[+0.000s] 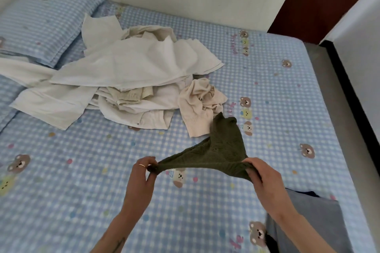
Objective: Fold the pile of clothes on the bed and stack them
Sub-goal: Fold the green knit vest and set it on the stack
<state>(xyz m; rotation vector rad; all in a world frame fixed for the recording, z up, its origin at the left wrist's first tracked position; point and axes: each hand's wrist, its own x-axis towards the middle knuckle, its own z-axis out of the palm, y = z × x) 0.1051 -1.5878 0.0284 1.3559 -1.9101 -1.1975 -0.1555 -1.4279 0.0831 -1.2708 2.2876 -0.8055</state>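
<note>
Both the left hand (144,172) and right hand (260,174) pinched a green knit garment (224,150) at lower centre, the pile of clothes (127,76) above on the bed (61,170); its trailing end could snag the beige top (199,107).

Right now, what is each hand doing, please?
Left hand: closed, pinching one corner of the green knit top.
Right hand: closed, gripping the other corner of the same top.
</note>
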